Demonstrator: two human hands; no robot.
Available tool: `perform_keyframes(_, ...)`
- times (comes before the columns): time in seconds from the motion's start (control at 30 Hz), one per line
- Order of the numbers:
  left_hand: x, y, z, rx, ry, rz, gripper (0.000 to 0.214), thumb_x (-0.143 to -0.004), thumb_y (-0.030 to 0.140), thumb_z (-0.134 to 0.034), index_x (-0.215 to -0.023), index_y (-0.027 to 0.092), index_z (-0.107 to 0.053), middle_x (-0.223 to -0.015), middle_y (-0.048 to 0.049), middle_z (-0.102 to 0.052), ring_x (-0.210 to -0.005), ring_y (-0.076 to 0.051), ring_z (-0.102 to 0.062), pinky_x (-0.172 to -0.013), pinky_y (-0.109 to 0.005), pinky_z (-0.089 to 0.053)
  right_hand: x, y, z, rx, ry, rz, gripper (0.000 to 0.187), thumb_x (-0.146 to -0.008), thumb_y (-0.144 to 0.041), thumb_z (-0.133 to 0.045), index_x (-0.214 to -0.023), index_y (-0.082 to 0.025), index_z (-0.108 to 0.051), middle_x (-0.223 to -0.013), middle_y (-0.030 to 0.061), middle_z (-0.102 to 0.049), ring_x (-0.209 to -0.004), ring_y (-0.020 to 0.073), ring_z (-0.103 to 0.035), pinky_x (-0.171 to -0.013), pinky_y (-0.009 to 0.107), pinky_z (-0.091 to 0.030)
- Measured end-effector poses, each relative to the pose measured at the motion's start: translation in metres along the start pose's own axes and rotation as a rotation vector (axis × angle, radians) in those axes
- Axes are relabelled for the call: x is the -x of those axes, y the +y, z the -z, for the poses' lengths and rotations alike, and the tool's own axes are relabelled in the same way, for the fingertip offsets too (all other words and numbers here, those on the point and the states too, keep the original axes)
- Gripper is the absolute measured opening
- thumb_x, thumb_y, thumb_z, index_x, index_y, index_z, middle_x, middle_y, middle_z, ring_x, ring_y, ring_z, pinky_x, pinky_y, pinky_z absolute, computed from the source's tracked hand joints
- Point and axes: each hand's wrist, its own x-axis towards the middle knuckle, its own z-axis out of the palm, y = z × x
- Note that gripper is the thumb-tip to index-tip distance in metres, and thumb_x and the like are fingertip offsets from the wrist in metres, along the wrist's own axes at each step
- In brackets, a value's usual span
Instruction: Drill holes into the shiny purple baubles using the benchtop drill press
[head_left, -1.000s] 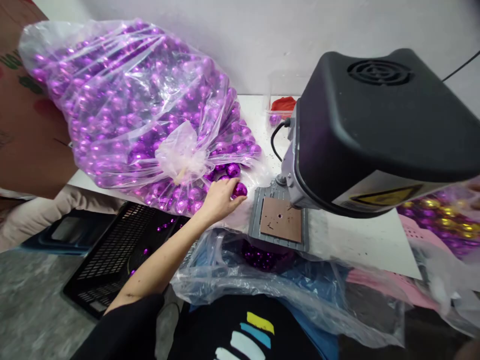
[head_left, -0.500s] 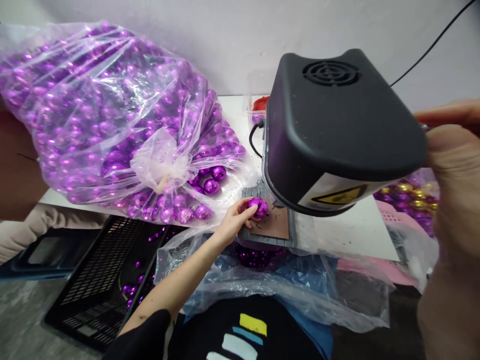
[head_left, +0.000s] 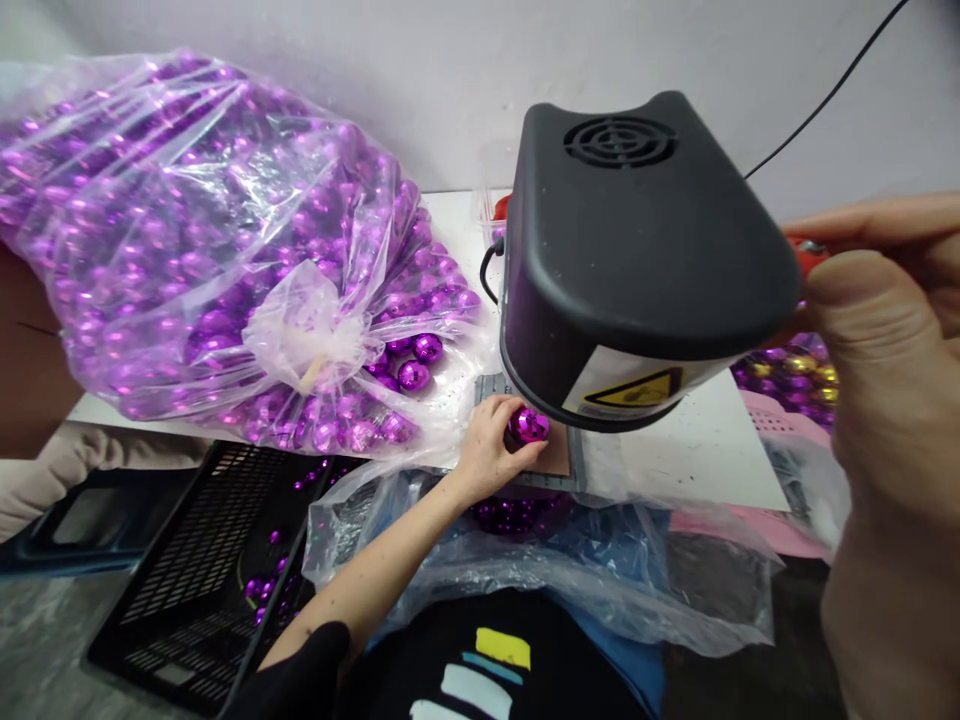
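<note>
My left hand (head_left: 493, 450) has its fingers curled round a shiny purple faceted ball (head_left: 529, 424). The ball is over the brown pad of a small grey base plate (head_left: 568, 460), below a black machine head (head_left: 645, 230) with a round vent and a yellow warning label. At the right edge, close to the camera, my right hand (head_left: 885, 310) grips a red handle (head_left: 808, 256) at the machine's side. My thumb and fingers hide much of that handle.
A tied clear bag (head_left: 225, 240) full of purple balls covers the left of the white table (head_left: 660, 460). A black crate (head_left: 180, 570) with purple bits stands below. Plastic sheeting (head_left: 600, 590) drapes over my lap. A pink basket (head_left: 784, 425) is at the right.
My left hand has turned from a fingertip hold to wrapping the ball from the left and front, slightly further right. My right hand stays on the handle. The view has shifted slightly.
</note>
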Motion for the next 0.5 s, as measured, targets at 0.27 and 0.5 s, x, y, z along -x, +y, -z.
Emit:
perform_keyframes(0.27, 0.000, -0.008, -0.007, 0.111, -0.039, 0.027, 0.042, -0.084, 0.037, -0.073, -0.119, 0.019, -0.060, -0.121, -0.0131, -0.068, -0.120, -0.032, -0.060, -0.119, -0.062, -0.028, -0.014, -0.002, -0.001, 0.132, -0.119, 0.036, 0.039, -0.094, -0.055, -0.051, -0.109, -0.025, -0.070, -0.081, -0.0035, -0.060, -0.077, 0.0002, -0.053, -0.063, 0.020, -0.037)
perform_keyframes(0.5, 0.003, -0.013, -0.007, 0.099, -0.039, 0.011, 0.039, -0.086, 0.041, -0.072, -0.119, 0.023, -0.064, -0.122, -0.0116, -0.068, -0.123, -0.032, -0.059, -0.120, -0.061, -0.029, -0.023, 0.005, -0.014, 0.171, -0.074, 0.005, 0.038, -0.089, -0.051, -0.061, -0.081, -0.014, -0.063, -0.060, -0.0062, -0.042, -0.057, -0.0034, -0.034, -0.051, 0.015, -0.027)
